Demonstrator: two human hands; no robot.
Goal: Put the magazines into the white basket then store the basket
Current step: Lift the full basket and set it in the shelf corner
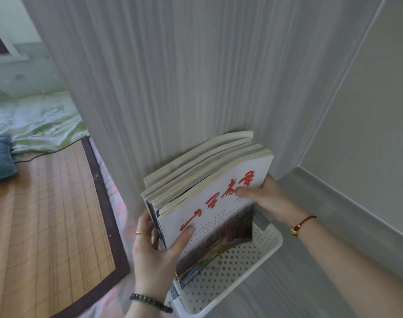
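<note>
White perforated plastic forms the basket (pixel 221 283), which sits on a grey wood-grain surface (pixel 276 299) in the head view. A stack of magazines (pixel 209 180) stands with its lower edge down inside the basket and leans back toward the striped grey wall panel (pixel 173 76) behind the basket. The front cover is white with red characters.

The left hand (pixel 156 251) grips the stack at the basket's left side, thumb pressed on the front cover and fingers curled round the back. The right hand (pixel 269 198) holds the stack's right edge above the basket, thumb on the red characters.

Far left of the basket lie a bamboo mat (pixel 42 214), a blue pillow (pixel 0 157) and green bedding (pixel 39 120).
</note>
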